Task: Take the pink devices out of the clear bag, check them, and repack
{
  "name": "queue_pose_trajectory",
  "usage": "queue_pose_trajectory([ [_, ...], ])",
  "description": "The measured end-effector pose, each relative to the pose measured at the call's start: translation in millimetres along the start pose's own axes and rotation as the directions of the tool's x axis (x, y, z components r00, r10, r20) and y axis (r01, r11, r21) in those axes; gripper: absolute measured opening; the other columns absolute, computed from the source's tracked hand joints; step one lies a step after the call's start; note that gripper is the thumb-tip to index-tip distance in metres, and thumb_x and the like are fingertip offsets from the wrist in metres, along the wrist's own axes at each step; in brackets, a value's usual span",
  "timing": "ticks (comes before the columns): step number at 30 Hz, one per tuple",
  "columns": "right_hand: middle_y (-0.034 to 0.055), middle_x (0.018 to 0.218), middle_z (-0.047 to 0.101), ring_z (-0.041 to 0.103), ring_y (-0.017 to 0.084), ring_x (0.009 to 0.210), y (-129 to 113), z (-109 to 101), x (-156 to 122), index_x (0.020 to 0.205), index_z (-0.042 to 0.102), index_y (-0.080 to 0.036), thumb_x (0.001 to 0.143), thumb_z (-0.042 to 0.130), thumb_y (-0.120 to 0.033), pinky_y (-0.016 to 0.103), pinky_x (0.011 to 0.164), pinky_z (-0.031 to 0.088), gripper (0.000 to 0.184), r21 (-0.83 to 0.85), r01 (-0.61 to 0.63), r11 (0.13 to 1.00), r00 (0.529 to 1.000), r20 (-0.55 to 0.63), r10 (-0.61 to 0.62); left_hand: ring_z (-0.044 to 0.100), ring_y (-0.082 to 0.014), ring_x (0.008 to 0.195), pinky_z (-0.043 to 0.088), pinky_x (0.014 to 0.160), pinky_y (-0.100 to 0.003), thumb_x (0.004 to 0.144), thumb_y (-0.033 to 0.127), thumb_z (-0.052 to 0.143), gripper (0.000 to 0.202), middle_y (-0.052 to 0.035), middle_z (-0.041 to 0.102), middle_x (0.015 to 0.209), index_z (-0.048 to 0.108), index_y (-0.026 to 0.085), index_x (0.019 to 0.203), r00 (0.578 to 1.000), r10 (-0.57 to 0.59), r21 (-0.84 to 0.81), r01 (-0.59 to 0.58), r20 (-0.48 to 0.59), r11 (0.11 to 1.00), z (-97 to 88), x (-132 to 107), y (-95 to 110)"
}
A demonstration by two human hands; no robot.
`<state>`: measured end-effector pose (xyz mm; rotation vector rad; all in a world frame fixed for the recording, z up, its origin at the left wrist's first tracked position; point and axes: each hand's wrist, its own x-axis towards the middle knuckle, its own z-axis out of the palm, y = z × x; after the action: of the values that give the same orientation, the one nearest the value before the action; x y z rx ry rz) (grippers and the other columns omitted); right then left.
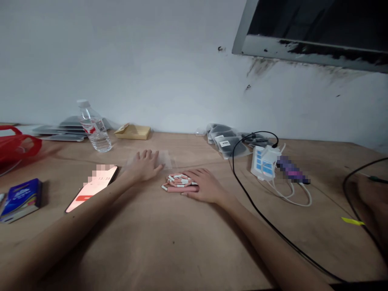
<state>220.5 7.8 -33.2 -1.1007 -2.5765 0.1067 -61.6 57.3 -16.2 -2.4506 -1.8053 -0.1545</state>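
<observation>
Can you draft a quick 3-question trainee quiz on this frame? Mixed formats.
1. True or false: the left hand lies flat on a clear plastic bag.
2. Multiple choice: the right hand rests on A) the water bottle, B) a pink cable bundle, C) the phone.
3. Short answer: what lies at the table's near left edge?

Key:
1. True
2. B
3. A blue booklet

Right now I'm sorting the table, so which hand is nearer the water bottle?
Left. The left hand lies flat on a clear plastic bag, just right of the water bottle; the right hand rests farther right, on the pink bundle.
</observation>
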Motion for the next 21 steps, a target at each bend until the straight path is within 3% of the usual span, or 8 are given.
queue_pose_trajectory([
  [5, 0.0113, 0.127, 0.069, 0.061, 0.032, 0.116, 5, -6, -1, 0.133, 0.06, -0.023, 0.082, 0.074, -0.058, 0.048, 0.101, 0.044, 0.064, 0.03, 0.061, 0.998, 0.998, 0.004, -0.061, 0.026, -0.0444, 0.148, 0.019, 0.114, -0.066, 0.09, 0.079, 0.031, 0.093, -0.0257, 0.034, 0.159, 0.032, 0.011, 0.155, 0.999, 0.041, -0.036, -0.041, 0.012, 0.999, 4.4, -1, -1],
  [11, 0.0121, 0.124, 0.069, 0.062, 0.032, 0.114, 12, -8, -3, 0.133, 0.061, -0.023, 0.084, 0.071, -0.063, 0.048, 0.099, 0.046, 0.064, 0.05, 0.075, 0.996, 0.997, -0.023, -0.074, 0.04, -0.0452, 0.138, 0.023, 0.112, -0.064, 0.08, 0.083, 0.046, 0.103, -0.0277, 0.044, 0.15, 0.036, 0.011, 0.152, 0.997, 0.079, 0.0, -0.079, 0.001, 0.997, 0.3, -2, 3],
  [17, 0.0119, 0.124, 0.07, 0.064, 0.034, 0.112, 30, -10, -7, 0.132, 0.061, -0.024, 0.084, 0.07, -0.064, 0.048, 0.096, 0.048, 0.064, 0.091, -0.03, 0.995, 0.989, -0.141, 0.042, 0.047, -0.0445, 0.129, 0.03, 0.107, -0.06, 0.08, 0.083, 0.047, 0.096, -0.0243, 0.053, 0.14, 0.041, 0.015, 0.148, 0.998, 0.042, 0.017, -0.042, -0.056, 0.999, 0.2, -3, 6],
  [21, 0.0143, 0.124, 0.069, 0.064, 0.035, 0.112, 44, -7, -8, 0.13, 0.06, -0.02, 0.088, 0.064, -0.064, 0.049, 0.095, 0.049, 0.061, 0.166, -0.1, 0.981, 0.95, -0.278, 0.144, 0.047, -0.0445, 0.128, 0.029, 0.107, -0.06, 0.08, 0.083, 0.048, 0.097, -0.0241, 0.053, 0.139, 0.041, 0.013, 0.147, 0.992, 0.11, -0.026, -0.112, -0.066, 0.993, 0.7, -6, 7],
])
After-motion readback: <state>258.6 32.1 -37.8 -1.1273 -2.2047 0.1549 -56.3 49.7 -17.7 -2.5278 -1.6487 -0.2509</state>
